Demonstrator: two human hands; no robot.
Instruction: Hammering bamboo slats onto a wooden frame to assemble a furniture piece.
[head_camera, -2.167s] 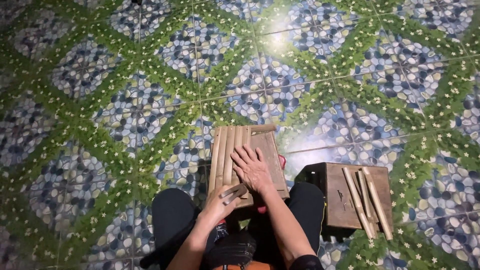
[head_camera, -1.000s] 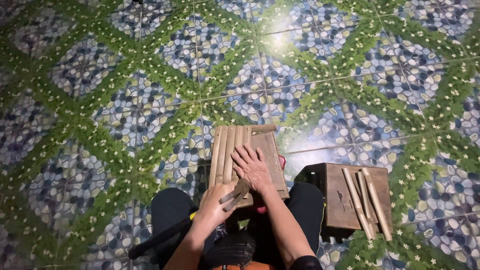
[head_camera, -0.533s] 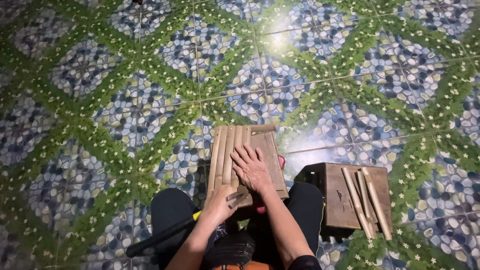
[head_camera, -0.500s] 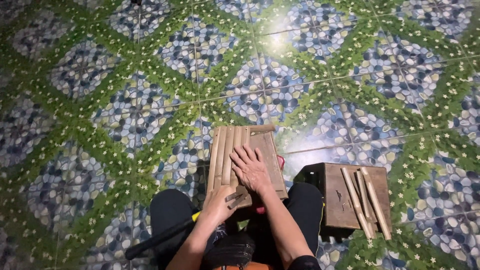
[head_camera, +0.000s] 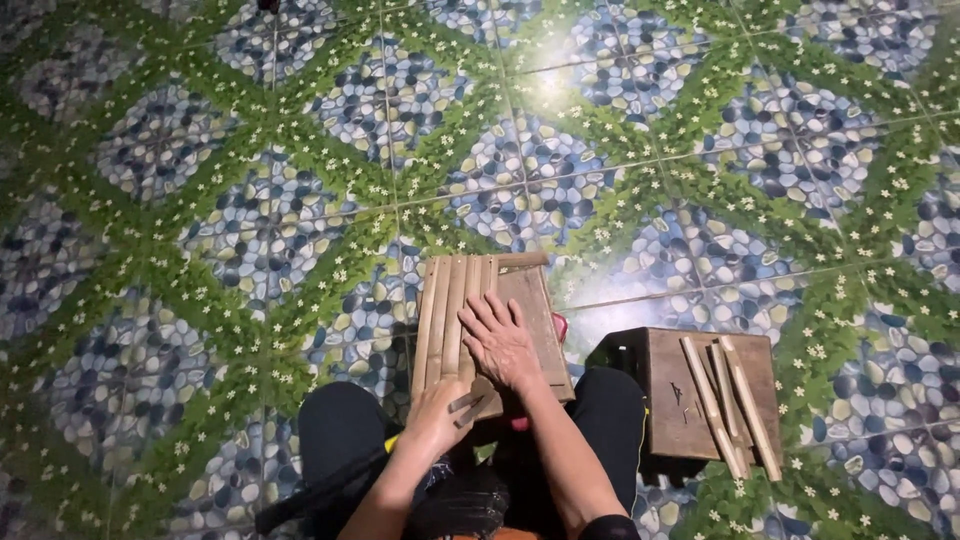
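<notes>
Down on the patterned tile floor (head_camera: 250, 230), a person is sitting with dark-trousered legs spread around a wooden board (head_camera: 535, 315) that is lying flat between the knees. Along the board's left edge, several pale bamboo strips (head_camera: 447, 315) are lying side by side, running from its near edge to its far edge. The right hand (head_camera: 500, 343) is resting palm down with fingers spread, pressing flat on the strips and the board's middle; it is open and gripping nothing. The left hand (head_camera: 437, 418) is sitting at the board's near edge, closed around a small thin piece (head_camera: 468, 405) whose tip is poking out toward the right hand; exactly what that piece is cannot be told. A dark long handle with a yellow band (head_camera: 325, 485) is lying across the left thigh. To the right, just beside the right knee, a low wooden stool (head_camera: 675, 395) is carrying more bamboo strips (head_camera: 730, 400) on the right half of its top.
</notes>
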